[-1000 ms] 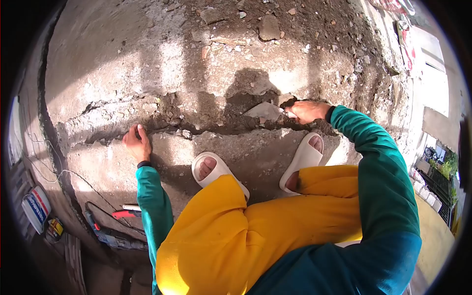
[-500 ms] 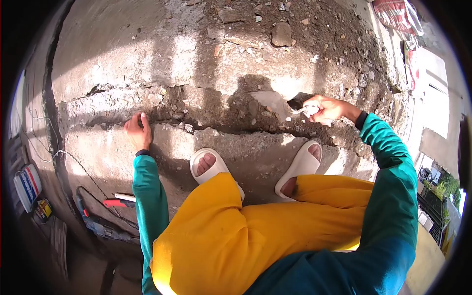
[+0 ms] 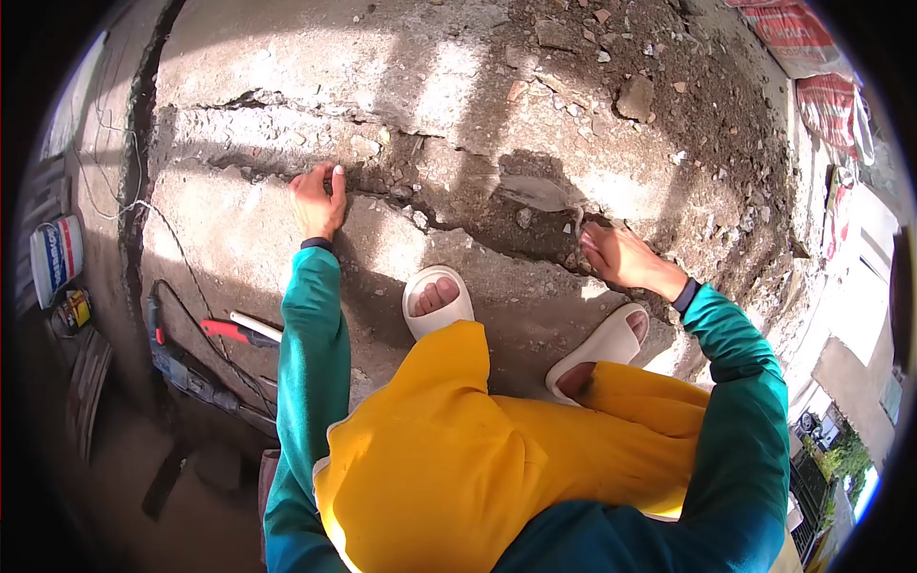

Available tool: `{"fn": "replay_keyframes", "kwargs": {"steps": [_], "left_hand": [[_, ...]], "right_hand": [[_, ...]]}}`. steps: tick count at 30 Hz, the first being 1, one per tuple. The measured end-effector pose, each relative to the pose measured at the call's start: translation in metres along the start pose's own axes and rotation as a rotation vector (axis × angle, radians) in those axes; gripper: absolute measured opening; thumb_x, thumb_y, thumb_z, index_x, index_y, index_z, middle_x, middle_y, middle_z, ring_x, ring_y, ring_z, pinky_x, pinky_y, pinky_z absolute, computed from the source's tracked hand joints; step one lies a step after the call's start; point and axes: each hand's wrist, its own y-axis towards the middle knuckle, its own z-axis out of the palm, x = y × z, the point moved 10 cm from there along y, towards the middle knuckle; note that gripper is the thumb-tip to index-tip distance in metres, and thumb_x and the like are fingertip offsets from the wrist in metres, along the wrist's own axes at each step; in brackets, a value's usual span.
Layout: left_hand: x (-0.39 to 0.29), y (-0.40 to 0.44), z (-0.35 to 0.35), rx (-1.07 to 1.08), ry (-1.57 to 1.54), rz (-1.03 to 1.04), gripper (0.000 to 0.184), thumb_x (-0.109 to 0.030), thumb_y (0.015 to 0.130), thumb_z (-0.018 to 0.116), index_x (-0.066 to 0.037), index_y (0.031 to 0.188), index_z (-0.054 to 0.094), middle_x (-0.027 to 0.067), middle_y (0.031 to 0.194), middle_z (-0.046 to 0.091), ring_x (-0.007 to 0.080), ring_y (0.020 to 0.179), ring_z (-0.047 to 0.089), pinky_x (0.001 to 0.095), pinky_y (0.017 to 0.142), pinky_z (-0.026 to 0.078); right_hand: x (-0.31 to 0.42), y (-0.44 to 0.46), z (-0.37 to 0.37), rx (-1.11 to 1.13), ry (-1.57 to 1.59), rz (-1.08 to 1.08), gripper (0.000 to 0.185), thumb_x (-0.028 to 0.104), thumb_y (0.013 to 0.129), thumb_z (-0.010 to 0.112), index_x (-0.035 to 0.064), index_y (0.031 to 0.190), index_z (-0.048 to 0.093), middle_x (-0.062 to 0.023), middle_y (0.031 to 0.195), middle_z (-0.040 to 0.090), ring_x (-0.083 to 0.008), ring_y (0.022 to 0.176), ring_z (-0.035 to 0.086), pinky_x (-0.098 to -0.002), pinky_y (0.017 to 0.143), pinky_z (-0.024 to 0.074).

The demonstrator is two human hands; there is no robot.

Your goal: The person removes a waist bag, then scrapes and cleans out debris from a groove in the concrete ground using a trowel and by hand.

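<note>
My right hand is closed round the handle of a trowel, whose flat pointed blade lies over the broken channel in the concrete. Soil and small stones are beside the blade. My left hand rests on the near edge of the channel, fingers apart and thumb raised, holding nothing. Between the two hands the channel runs on with loose dirt in it.
A power tool with a cable and a red-handled tool lie at the left. A white bucket stands farther left. Rubble covers the ground ahead; red and white sacks are at the upper right.
The camera view has turned and shifted. My right hand moved outward with the trowel, then turned its handle nearer my body. My left hand stays at the channel edge.
</note>
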Motion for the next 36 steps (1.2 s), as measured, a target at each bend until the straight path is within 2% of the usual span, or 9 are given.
{"fn": "replay_keyframes", "kwargs": {"steps": [4,8,15,19,21,22,25,31,36], "left_hand": [[0.002,-0.001,0.002,0.039,-0.023,-0.025,0.019,-0.028,0.089,0.061,-0.01,0.092,0.068,0.0067,0.077,0.067,0.0255,0.077,0.062,0.038,0.088,0.041],[0.001,0.0,0.001,0.045,-0.036,-0.04,0.019,-0.027,0.089,0.061,-0.01,0.092,0.068,0.0072,0.077,0.067,0.0256,0.077,0.062,0.0381,0.089,0.041],[0.001,0.0,0.003,0.058,-0.02,-0.052,0.019,-0.029,0.086,0.063,-0.011,0.09,0.068,0.0048,0.078,0.068,0.0245,0.079,0.062,0.038,0.089,0.039],[-0.001,0.002,0.001,0.056,0.008,-0.036,0.019,-0.027,0.089,0.061,-0.011,0.093,0.069,0.0073,0.076,0.067,0.0254,0.076,0.062,0.0372,0.09,0.04],[0.003,0.0,0.005,0.069,-0.009,-0.042,0.02,-0.028,0.086,0.062,-0.01,0.092,0.069,0.0047,0.077,0.068,0.0243,0.077,0.062,0.0382,0.09,0.039],[0.003,0.0,0.005,0.066,-0.008,-0.038,0.02,-0.028,0.086,0.062,-0.01,0.092,0.069,0.0047,0.077,0.068,0.0243,0.077,0.062,0.0382,0.09,0.039],[0.002,0.0,0.0,0.025,-0.042,-0.051,0.02,-0.027,0.086,0.062,-0.01,0.092,0.068,0.0058,0.077,0.068,0.0252,0.076,0.062,0.0382,0.089,0.04],[0.005,-0.001,-0.007,-0.034,-0.116,-0.07,0.015,-0.02,0.088,0.061,-0.008,0.096,0.065,0.0101,0.084,0.067,0.0296,0.084,0.062,0.0395,0.084,0.045],[0.007,-0.003,-0.012,-0.064,-0.163,-0.111,0.02,-0.02,0.088,0.06,-0.006,0.102,0.065,0.0126,0.09,0.067,0.0308,0.088,0.061,0.0396,0.084,0.046]], "right_hand": [[0.019,0.036,0.017,-0.243,-0.137,-0.07,0.028,0.029,0.096,0.05,0.0032,0.106,0.051,-0.0202,0.083,0.064,-0.0387,0.069,0.063,-0.0475,0.061,0.0517],[0.026,0.062,0.04,-0.361,-0.359,-0.044,0.026,0.03,0.098,0.046,0.0058,0.104,0.051,-0.0166,0.079,0.065,-0.0322,0.064,0.066,-0.0441,0.057,0.0524],[0.006,0.093,0.062,-0.081,-0.13,0.117,0.036,0.036,0.1,0.038,0.0013,0.104,0.05,-0.022,0.081,0.065,-0.0415,0.07,0.064,-0.0509,0.067,0.0512],[0.005,0.1,0.08,-0.071,0.081,-0.066,0.038,0.036,0.099,0.039,0.0007,0.106,0.051,-0.0268,0.074,0.061,-0.0448,0.078,0.061,-0.0496,0.081,0.0466],[-0.001,0.101,0.084,0.117,0.427,0.05,0.038,0.038,0.099,0.042,0.0008,0.103,0.053,-0.0209,0.067,0.059,-0.0374,0.065,0.062,-0.0454,0.067,0.0484],[-0.006,0.101,0.085,0.165,0.511,0.12,0.039,0.039,0.099,0.045,0.0008,0.102,0.055,-0.0136,0.062,0.056,-0.0255,0.052,0.057,-0.039,0.055,0.046],[-0.005,0.099,0.078,0.241,0.545,0.194,0.038,0.039,0.101,0.042,0.0027,0.1,0.053,-0.0055,0.062,0.05,-0.0151,0.052,0.054,-0.0325,0.051,0.0446],[-0.002,0.096,0.061,0.251,0.443,0.113,0.039,0.041,0.101,0.041,0.0044,0.1,0.054,-0.0021,0.059,0.047,-0.0132,0.05,0.053,-0.03,0.049,0.0445],[0.016,0.073,0.04,0.315,0.599,0.081,0.033,0.035,0.1,0.044,0.0043,0.093,0.054,-0.0007,0.061,0.047,-0.0106,0.047,0.051,-0.0266,0.042,0.0416]]}}
